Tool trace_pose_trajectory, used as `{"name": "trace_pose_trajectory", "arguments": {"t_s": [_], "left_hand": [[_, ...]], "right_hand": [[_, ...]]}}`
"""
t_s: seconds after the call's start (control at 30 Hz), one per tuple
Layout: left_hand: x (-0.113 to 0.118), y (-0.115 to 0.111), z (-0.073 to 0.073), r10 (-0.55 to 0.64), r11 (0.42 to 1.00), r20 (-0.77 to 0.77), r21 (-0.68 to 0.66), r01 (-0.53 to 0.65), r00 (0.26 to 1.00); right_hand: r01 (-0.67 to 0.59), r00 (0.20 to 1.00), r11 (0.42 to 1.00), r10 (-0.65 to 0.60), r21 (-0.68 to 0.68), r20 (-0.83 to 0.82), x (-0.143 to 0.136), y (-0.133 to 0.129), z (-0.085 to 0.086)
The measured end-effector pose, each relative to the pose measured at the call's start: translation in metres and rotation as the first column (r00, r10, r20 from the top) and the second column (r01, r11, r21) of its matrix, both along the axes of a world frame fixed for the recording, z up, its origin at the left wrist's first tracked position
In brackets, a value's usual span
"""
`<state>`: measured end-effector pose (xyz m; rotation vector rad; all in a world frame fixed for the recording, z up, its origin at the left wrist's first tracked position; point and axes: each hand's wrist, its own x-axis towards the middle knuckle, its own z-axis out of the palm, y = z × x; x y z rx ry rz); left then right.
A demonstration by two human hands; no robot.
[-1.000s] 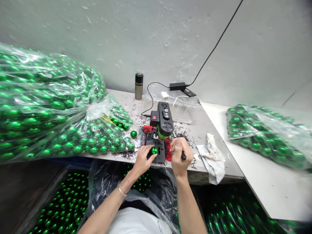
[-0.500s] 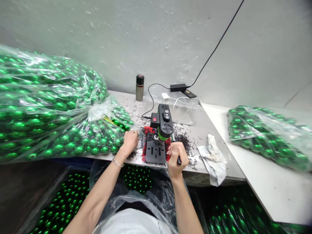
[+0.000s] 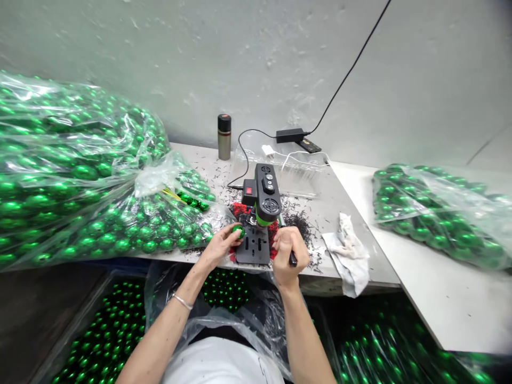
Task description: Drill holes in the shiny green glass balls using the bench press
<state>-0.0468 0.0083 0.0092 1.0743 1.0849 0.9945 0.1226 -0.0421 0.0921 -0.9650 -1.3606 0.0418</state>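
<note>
Gripping hands, left [image 3: 221, 245] on green ball [image 3: 239, 230], right [image 3: 291, 250] on handle [image 3: 293, 260], full bag [image 3: 152, 180] beside machine [image 3: 267, 189], scraps [image 3: 301, 225], rag [image 3: 351, 260] nearby

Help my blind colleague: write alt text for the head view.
Left hand holds a green ball at the slotted plate of a black benchtop machine; right hand grips a black handle. Clear bags of green balls flank it.

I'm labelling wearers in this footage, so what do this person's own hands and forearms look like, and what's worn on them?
The left hand and right hand are ungloved. No sleeves cover the visible forearms. A thin, pale bracelet circles the left wrist; none shows on the right. Below, a white top is partly visible.
</note>
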Motion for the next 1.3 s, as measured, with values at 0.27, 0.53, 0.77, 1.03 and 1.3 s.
{"name": "trace_pose_trajectory", "arguments": {"t_s": [0.27,0.53,0.77,1.03,1.3], "left_hand": [[0.024,-0.005,-0.007,0.076,0.936,-0.538,0.328,0.126,0.839],[0.034,-0.002,-0.007,0.183,0.774,-0.690,0.540,0.330,0.701],[0.040,-0.008,-0.020,0.291,0.748,-0.643,0.615,0.250,0.709],[0.042,-0.011,-0.025,0.313,0.741,-0.612,0.636,0.217,0.727],[0.044,-0.011,-0.032,0.345,0.718,-0.585,0.668,0.195,0.734]], "right_hand": [[0.005,1.000,1.000,-0.005,-0.024,-0.019,0.000,0.005,0.018],[0.030,1.000,0.999,-0.030,-0.019,0.003,0.000,0.001,0.012],[0.009,0.999,1.000,-0.010,0.022,0.045,0.001,-0.005,-0.012],[0.035,0.992,0.988,-0.053,0.153,0.115,0.003,0.002,-0.068],[0.042,0.996,0.985,-0.056,0.170,0.074,0.001,0.005,-0.080]]}}
